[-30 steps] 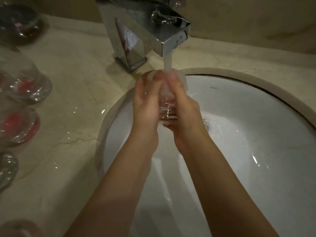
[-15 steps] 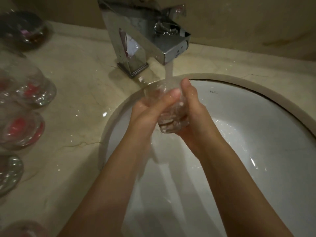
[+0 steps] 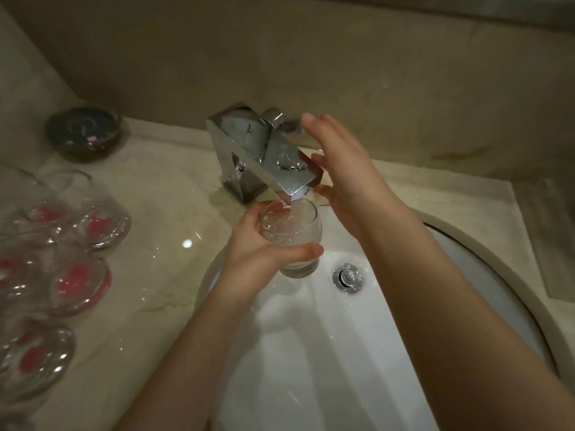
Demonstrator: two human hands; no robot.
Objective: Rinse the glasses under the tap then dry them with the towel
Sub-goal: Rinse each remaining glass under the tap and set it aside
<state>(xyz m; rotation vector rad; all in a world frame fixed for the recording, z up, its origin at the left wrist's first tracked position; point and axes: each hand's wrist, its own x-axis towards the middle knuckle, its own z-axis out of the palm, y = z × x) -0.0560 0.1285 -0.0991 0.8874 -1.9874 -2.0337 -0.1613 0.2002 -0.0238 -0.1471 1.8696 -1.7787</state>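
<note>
A clear stemless glass is held at the centre of the frame by the left hand, mouth up and tipped slightly, directly beneath the spout of the chrome tap. The thumb is wrapped across the near side of the glass and the fingers are curled round its far side, so the grip is closed firmly about the bowl. Water is seen inside the glass, and its thick base hangs above the white basin, just left of the drain plug.

The right hand is raised beside the tap, right of centre and higher in the frame than the glass. Its fingers are extended and spread, nothing is held, and the palm is turned toward the tap body; the fingertips are close to the lever at the top, though contact cannot be confirmed. Both forearms are stretched in from the lower edge of the frame, the right one crossing over the basin.

On the marble counter along the left edge, a cluster of upturned glasses with red showing through them is stood. A dark round dish is set in the upper left corner.
</note>
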